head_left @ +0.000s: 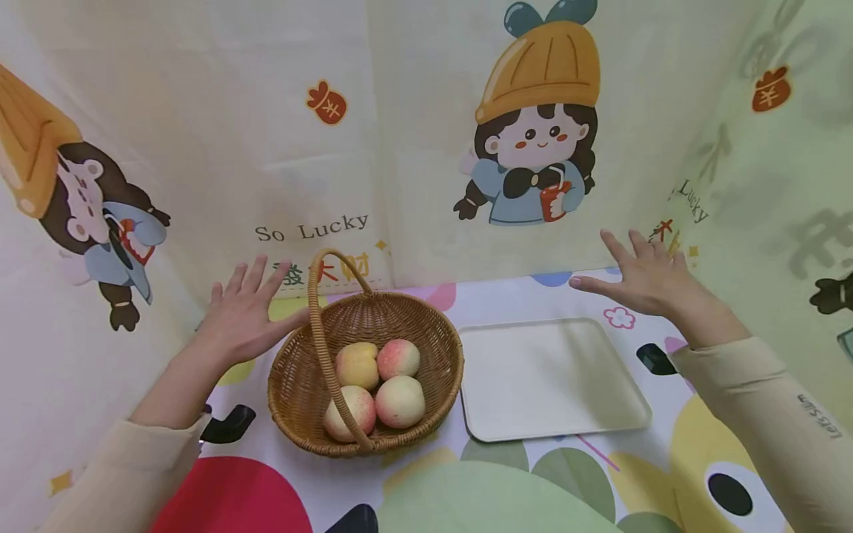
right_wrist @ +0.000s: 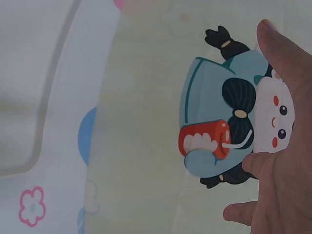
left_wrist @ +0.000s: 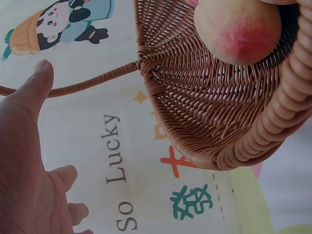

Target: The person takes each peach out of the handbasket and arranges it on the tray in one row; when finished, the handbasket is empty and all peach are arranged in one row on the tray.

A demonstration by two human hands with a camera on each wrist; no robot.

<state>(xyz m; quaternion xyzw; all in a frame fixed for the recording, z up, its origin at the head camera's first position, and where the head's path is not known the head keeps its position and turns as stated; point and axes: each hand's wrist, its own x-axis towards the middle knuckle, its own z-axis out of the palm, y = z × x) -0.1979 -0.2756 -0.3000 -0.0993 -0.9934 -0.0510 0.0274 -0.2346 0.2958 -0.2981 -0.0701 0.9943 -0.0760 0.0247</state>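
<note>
A brown wicker basket point(head_left: 286, 377) with a tall arched handle stands left of centre in the head view. Several pale yellow and pink peaches point(head_left: 400, 402) lie inside it. My left hand point(head_left: 243, 318) is spread beside the basket's left side, its thumb tip overlapping the handle in this view; in the left wrist view the fingers are apart and hold nothing. To the right of the basket lies a shallow white tray point(head_left: 546, 377) with nothing on it. My right hand point(head_left: 643, 274) hovers past the tray's far right corner, fingers spread.
A patterned cloth point(head_left: 493, 474) covers the table. Behind it and at both sides hang printed cream curtains point(head_left: 413, 148). Black objects lie near each forearm, one at the left point(head_left: 229, 424) and one at the right point(head_left: 656, 359). Another black piece point(head_left: 356, 520) shows at the bottom edge.
</note>
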